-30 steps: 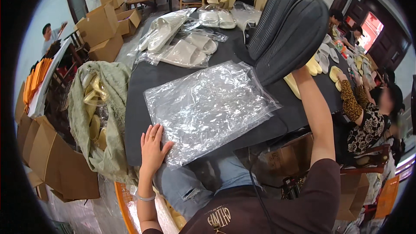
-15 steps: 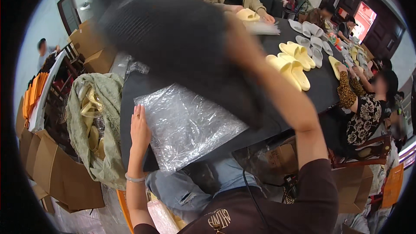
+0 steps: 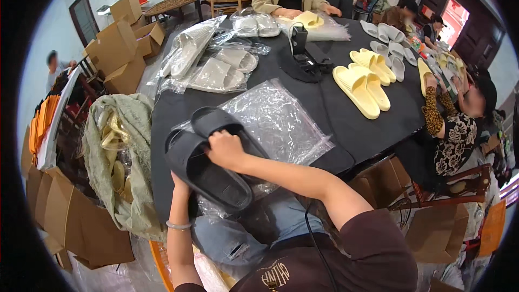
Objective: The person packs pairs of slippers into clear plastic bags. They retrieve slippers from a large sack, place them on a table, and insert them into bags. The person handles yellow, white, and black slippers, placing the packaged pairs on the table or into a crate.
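Note:
A pair of black slide sandals [image 3: 208, 170] is held at a tilt just above the near left part of the table. My right hand [image 3: 226, 150] is closed over their inner edges, where the two meet. Beside the nearer sandal's outer edge is my left hand [image 3: 179, 183], its fingers hidden behind the sole. Beneath the pair a clear plastic bag [image 3: 286, 121] lies flat, its near corner hanging over the table's edge toward my knees.
Bagged light grey slides [image 3: 216, 75] lie at the far left of the black table [image 3: 319, 103]. A black stand with a device [image 3: 305, 54] is beyond the bag. Yellow slides [image 3: 359, 89] sit to the right. A green sack [image 3: 121, 162] hangs at the left. Other people work around the table.
The blurred dark shape over the table is gone from there, and the black slides are now low over the bag. My right arm has come down and nearer. The bag has shifted right.

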